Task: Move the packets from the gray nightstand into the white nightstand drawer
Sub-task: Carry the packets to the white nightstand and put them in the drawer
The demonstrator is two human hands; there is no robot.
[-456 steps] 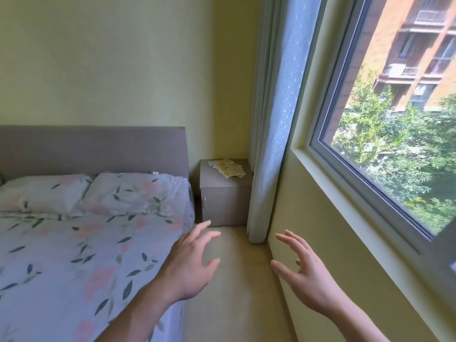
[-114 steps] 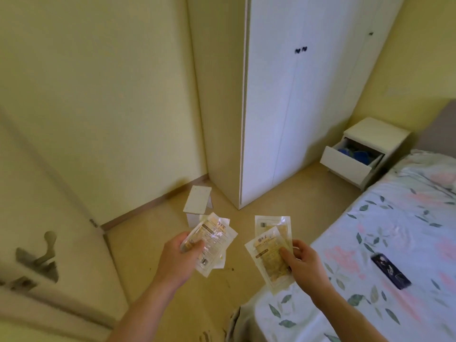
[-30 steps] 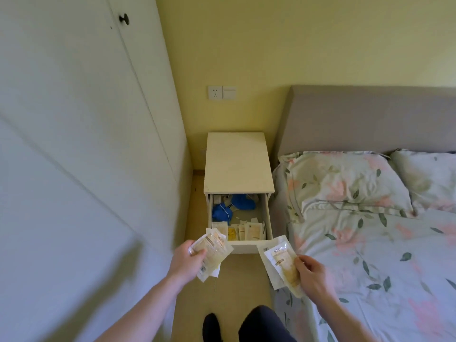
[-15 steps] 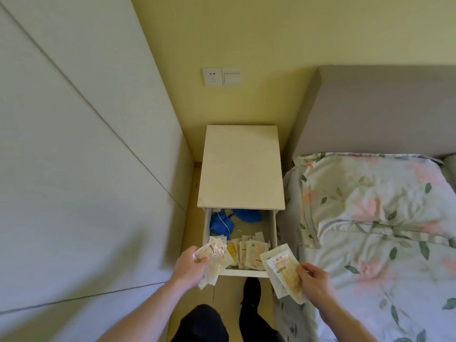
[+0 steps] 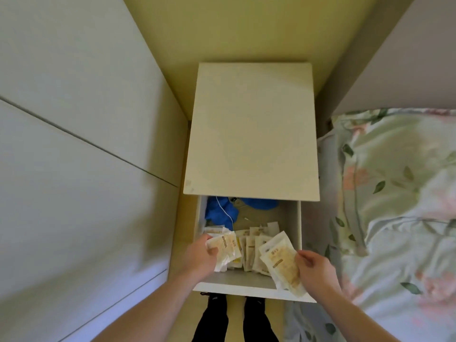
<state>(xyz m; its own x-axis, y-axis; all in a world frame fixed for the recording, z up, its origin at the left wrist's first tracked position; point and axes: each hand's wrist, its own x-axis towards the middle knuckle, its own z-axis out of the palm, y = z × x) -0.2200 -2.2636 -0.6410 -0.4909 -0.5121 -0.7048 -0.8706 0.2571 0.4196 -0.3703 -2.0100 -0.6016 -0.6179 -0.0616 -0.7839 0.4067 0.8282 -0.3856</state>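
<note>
Directly below the head camera, the white nightstand [image 5: 251, 129] stands between the wardrobe doors [image 5: 74, 144] on the left and the bed [image 5: 399, 206] on the right, its drawer [image 5: 246, 290] pulled out toward the person. Left hand [image 5: 199, 255]: grip closed on a small bunch of packets [image 5: 225, 245], thumb on top and fingers underneath, held over the left front part of the drawer. Right hand [image 5: 317, 269]: grip pinching a second bunch of packets [image 5: 281, 260] by the right edge; this bunch hangs tilted over the drawer's front right corner, its lower end past the front rim. How many packets are in each bunch cannot be told. Drawer contents: a row of loose packets [image 5: 251, 243] standing or leaning in the front half, between the two hands; blue cloth [image 5: 219, 211] at the back left, with more blue under the nightstand's top edge; a thin white cord [image 5: 225, 213] lying across the blue cloth. Nightstand top is bare, cream-white. Floral pillow [image 5: 394, 169] lies at the head of the bed, just beside the nightstand. The person's two dark-clad legs [image 5: 234, 319] show under the drawer front. Left side of the frame is blurred.
</note>
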